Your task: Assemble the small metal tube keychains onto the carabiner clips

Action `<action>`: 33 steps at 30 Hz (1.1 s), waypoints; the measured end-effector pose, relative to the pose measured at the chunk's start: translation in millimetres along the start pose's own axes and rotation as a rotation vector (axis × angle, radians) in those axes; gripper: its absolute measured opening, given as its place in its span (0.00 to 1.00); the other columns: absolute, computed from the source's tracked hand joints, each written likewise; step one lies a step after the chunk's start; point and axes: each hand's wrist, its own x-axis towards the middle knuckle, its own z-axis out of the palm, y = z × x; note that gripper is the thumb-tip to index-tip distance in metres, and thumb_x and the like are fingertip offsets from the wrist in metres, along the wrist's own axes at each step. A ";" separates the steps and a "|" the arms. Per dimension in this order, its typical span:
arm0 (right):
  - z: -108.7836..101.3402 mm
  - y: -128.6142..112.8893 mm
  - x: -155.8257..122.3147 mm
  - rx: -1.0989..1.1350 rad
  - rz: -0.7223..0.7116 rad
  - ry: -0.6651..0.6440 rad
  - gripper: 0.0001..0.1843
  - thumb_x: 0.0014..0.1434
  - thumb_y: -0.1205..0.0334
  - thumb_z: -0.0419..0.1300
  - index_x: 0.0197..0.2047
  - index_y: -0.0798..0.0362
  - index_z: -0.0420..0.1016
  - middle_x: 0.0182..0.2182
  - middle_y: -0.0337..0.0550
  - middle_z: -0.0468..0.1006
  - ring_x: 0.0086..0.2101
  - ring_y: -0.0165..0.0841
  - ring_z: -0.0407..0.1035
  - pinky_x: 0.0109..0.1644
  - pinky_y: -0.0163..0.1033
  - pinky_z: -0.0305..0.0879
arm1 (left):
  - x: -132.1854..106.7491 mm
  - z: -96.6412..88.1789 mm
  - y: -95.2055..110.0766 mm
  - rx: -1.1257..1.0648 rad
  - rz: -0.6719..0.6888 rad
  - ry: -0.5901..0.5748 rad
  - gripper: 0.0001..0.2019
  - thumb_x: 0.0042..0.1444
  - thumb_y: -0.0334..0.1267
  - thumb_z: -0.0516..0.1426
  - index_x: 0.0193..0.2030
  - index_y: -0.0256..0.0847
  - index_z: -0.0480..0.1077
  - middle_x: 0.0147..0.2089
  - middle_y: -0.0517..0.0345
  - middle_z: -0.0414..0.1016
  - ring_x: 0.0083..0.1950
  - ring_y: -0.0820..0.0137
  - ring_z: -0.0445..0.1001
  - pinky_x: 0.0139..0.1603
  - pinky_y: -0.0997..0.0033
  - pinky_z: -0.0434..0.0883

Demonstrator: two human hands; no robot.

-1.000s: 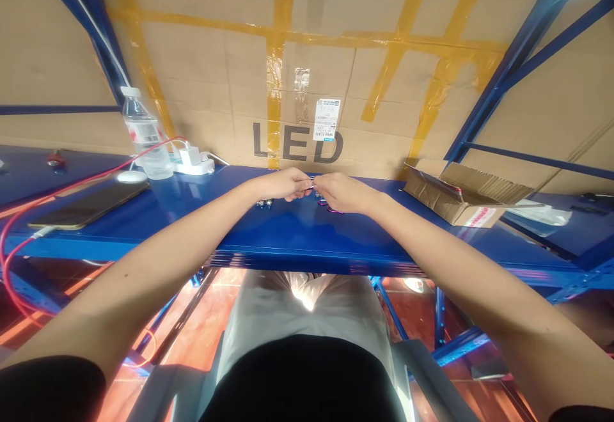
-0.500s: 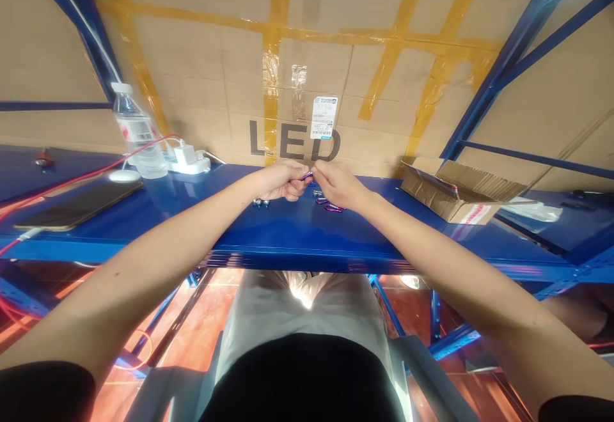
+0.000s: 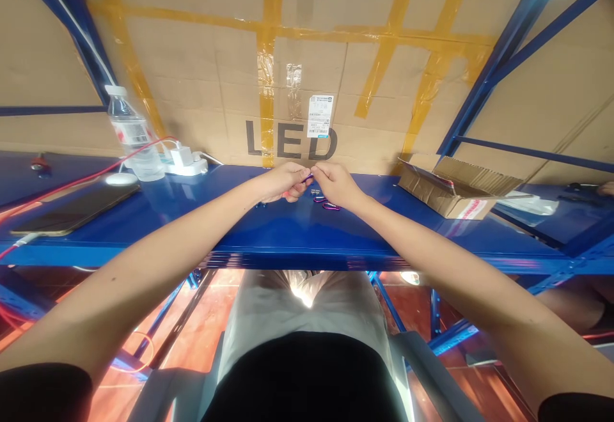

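Blue tabletop mid-frame: at centre, your left hand pinches a small purple piece; your right hand meets it, grip unclear. Positions have barely changed, suggesting steady fine work.

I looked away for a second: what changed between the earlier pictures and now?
The right hand has shifted slightly up and right, uncovering more of the shiny purple loop-shaped pieces. A small purple piece now shows plainly between its fingertips and those of the left hand; whether it was just taken up is unclear. The clear plastic bottle and open brown cardboard box stayed put.
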 end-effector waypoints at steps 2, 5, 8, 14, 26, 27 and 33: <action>1.4 2.9 0.6 0.033 0.012 0.008 0.19 0.70 0.62 0.48 0.26 0.52 0.66 0.30 0.44 0.79 0.35 0.34 0.72 0.43 0.37 0.64 | 2.8 0.0 -3.9 0.055 0.028 0.017 0.23 0.66 0.55 0.58 0.28 0.39 0.63 0.20 0.68 0.51 0.19 0.81 0.49 0.20 0.75 0.52; 2.8 5.2 1.6 0.055 0.043 0.015 0.20 0.70 0.62 0.48 0.26 0.53 0.67 0.28 0.43 0.77 0.33 0.33 0.71 0.41 0.36 0.63 | 7.6 -0.1 -9.7 0.171 0.064 0.069 0.23 0.68 0.56 0.56 0.29 0.40 0.63 0.21 0.66 0.54 0.19 0.80 0.52 0.21 0.74 0.53; 3.4 5.2 2.4 0.071 0.087 0.009 0.19 0.70 0.62 0.48 0.27 0.54 0.70 0.25 0.41 0.75 0.29 0.31 0.67 0.37 0.36 0.61 | 10.9 0.9 -11.7 0.317 0.072 0.138 0.23 0.70 0.55 0.53 0.29 0.41 0.62 0.21 0.65 0.57 0.18 0.78 0.55 0.22 0.73 0.55; 4.5 7.3 3.4 0.155 0.057 0.048 0.19 0.69 0.61 0.50 0.27 0.54 0.72 0.23 0.38 0.71 0.27 0.31 0.64 0.36 0.36 0.60 | 9.8 8.0 -7.0 0.667 0.130 0.239 0.18 0.74 0.41 0.47 0.31 0.40 0.63 0.24 0.62 0.63 0.22 0.75 0.62 0.28 0.71 0.61; -0.7 8.4 3.5 0.729 0.318 -0.146 0.18 0.67 0.49 0.57 0.31 0.51 0.63 0.20 0.31 0.55 0.19 0.26 0.50 0.20 0.31 0.44 | 7.3 -5.6 -12.0 1.189 0.468 0.341 0.10 0.70 0.37 0.49 0.41 0.37 0.70 0.41 0.48 0.78 0.42 0.62 0.74 0.44 0.63 0.68; -2.0 8.4 2.9 0.750 0.335 -0.165 0.17 0.67 0.49 0.56 0.31 0.51 0.64 0.20 0.32 0.56 0.19 0.26 0.51 0.20 0.31 0.43 | 6.7 -6.4 -11.1 1.190 0.473 0.332 0.10 0.70 0.37 0.50 0.42 0.37 0.70 0.41 0.48 0.78 0.43 0.62 0.75 0.45 0.62 0.68; -7.2 12.8 -3.3 0.392 0.200 -0.086 0.07 0.63 0.59 0.61 0.36 0.53 0.69 0.21 0.33 0.67 0.21 0.27 0.58 0.24 0.32 0.54 | 7.1 -5.2 -10.5 0.913 0.383 0.299 0.06 0.66 0.38 0.59 0.46 0.39 0.70 0.36 0.56 0.75 0.38 0.66 0.74 0.41 0.64 0.68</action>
